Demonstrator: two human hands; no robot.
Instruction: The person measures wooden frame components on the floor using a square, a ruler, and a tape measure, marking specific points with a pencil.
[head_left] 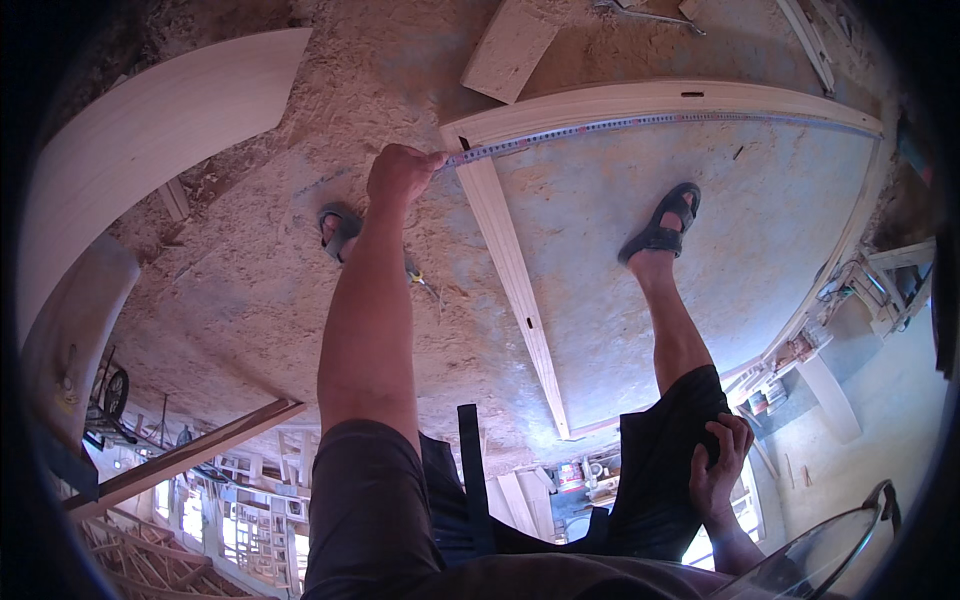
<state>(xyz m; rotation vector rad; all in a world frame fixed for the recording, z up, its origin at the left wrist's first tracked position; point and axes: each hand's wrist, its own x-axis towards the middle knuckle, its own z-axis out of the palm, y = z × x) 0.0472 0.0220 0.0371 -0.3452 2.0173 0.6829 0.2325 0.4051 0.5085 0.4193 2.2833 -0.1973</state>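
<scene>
A tape measure [590, 128] is stretched along the inner edge of the far board of a large wooden frame [660, 97] lying on the floor. My left hand [397, 178] is closed on the near-left end of the tape, just beyond the frame's left corner. The tape runs off towards the far right corner, where its other end is too small to make out. My right hand [722, 465] rests on my bent right knee, its fingers spread over the dark cloth and holding nothing. A dark slot shows in the frame's left side board [512, 290].
My sandaled right foot [665, 225] stands inside the frame, my left foot [340, 230] outside it. A small yellow-handled tool [416, 275] lies on the dusty floor. A wide pale panel [170, 130] stands left; a short board [510, 50] lies beyond the frame.
</scene>
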